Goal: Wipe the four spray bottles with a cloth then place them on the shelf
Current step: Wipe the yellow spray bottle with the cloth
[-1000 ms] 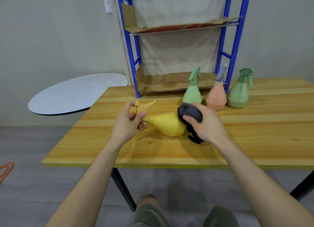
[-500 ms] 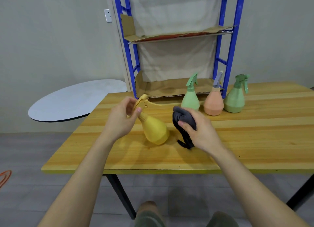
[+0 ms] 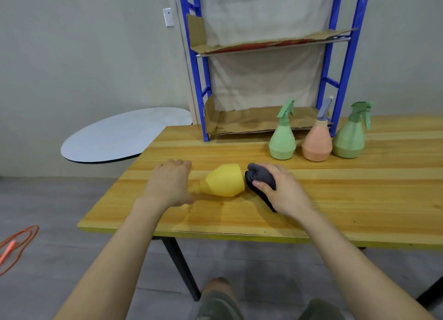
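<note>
a cone-shaped yellow spray bottle (image 3: 224, 180) is lying on its side on the wooden counter (image 3: 335, 200). the left hand (image 3: 167, 185) is covering its neck end, fingers (image 3: 179, 164) curling around it. the right hand (image 3: 282, 190) is gripping a dark grey cloth (image 3: 260, 176), bunched against the bottle's base.

Yellow plastic spray bottle (image 3: 224, 180), tilted up 0.5 s ago, lies on its side again. Left grip (image 3: 167, 184) now palm-down over its nozzle; dark grey cloth (image 3: 260, 177) meets its base.
</note>
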### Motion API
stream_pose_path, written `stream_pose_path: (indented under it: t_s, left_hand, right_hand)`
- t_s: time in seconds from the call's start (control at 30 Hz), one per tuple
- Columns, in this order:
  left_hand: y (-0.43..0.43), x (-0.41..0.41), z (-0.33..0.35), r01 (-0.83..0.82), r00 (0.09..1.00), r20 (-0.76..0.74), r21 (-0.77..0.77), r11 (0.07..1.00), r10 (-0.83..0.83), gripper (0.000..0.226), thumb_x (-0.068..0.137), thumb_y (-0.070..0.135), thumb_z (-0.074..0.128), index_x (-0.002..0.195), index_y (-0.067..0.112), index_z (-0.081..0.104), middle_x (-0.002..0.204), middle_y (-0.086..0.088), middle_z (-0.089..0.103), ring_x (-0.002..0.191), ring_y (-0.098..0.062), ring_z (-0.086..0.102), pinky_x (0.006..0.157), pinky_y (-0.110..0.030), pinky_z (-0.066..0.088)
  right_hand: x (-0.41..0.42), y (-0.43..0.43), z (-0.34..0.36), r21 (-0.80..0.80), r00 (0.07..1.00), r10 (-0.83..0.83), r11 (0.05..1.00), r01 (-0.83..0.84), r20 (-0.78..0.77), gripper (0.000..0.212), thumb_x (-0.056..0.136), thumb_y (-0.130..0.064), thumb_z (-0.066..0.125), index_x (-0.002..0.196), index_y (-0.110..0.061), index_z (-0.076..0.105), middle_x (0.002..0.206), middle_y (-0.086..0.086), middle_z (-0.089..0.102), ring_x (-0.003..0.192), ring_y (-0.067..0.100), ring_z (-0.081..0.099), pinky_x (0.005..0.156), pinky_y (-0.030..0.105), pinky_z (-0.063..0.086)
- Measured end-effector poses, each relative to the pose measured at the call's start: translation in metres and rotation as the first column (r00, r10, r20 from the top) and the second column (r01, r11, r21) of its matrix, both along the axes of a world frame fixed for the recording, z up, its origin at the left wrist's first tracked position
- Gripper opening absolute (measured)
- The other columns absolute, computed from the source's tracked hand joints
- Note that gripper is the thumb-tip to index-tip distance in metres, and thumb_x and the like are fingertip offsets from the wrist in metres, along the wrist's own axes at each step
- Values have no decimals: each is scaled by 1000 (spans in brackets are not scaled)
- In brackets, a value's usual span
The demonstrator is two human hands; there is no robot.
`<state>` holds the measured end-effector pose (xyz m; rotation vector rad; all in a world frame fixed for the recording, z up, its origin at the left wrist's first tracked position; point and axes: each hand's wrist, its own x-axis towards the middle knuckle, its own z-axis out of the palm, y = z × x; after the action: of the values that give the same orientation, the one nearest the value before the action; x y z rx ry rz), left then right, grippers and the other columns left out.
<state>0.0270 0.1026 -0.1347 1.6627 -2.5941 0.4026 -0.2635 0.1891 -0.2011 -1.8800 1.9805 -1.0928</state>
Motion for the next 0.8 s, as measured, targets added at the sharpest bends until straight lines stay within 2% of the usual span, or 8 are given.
stream_pose_path:
  t_s: [0.1,0.2,0.3,0.37,0.47,0.53,0.63,0.8]
  left_hand:
    - [2,-20,2,78,990,127,-117,990,-63,117,65,65,94,160,33,35,135,2,66,130,-26,60,105,-43,45]
    - [3,-40,-4,175,954,277,-202,964,-116,91,70,63,90,146,27,55,139,-3,59,132,-28,53,111,-45,40]
    - [0,-53,-14,219,939,315,-241,946,-138,52,87,46,81,129,19,67,126,-5,68,123,-29,57,114,-45,36]
    - [-6,-54,-19,181,953,279,-206,962,-119,56,89,51,80,128,17,62,116,-5,76,117,-29,66,115,-46,36]
    - [-14,-42,-28,176,981,114,-168,970,-158,64,89,55,78,137,20,54,111,-2,78,109,-28,71,112,-45,39]
    - [-18,-28,-35,169,975,-120,-133,977,-185,69,90,50,79,147,25,50,107,-2,78,104,-31,72,105,-45,44]
    - [-17,-14,-41,164,843,-506,-82,983,-183,78,87,43,87,154,28,50,101,-4,80,94,-34,74,82,-46,59]
    - [0,-30,-50,236,706,-668,-92,967,-236,72,85,45,89,148,30,57,105,1,77,95,-30,69,79,-47,57]
  right_hand:
    - [0,1,-3,-4,1000,-1,1000,1,-2,50,102,-44,69,150,-41,55,133,-9,58,123,20,55,103,35,46]
    - [0,3,-5,-6,1000,6,1000,-6,2,51,102,-44,70,150,-41,55,133,-9,58,124,19,55,106,37,47]
    - [0,7,-5,-1,1000,18,1000,-18,2,52,101,-44,70,151,-40,55,135,-9,58,126,18,54,109,39,47]
    - [-1,10,-5,0,999,36,999,-36,-8,53,101,-44,71,151,-39,55,138,-10,58,129,17,53,111,39,46]
    - [-3,14,-5,-13,999,36,999,-35,26,51,102,-43,70,150,-41,55,140,-13,57,130,16,54,110,38,47]
    - [-6,19,-2,-51,995,-8,999,13,99,48,103,-43,68,149,-42,55,137,-12,59,126,16,57,108,38,49]
    - [-4,30,6,-189,970,-10,980,58,243,46,103,-40,68,148,-42,57,138,-16,61,127,9,59,110,36,50]
    - [35,36,41,-347,964,209,927,-143,162,49,100,-40,73,147,-38,61,153,-18,52,142,6,50,116,25,44]
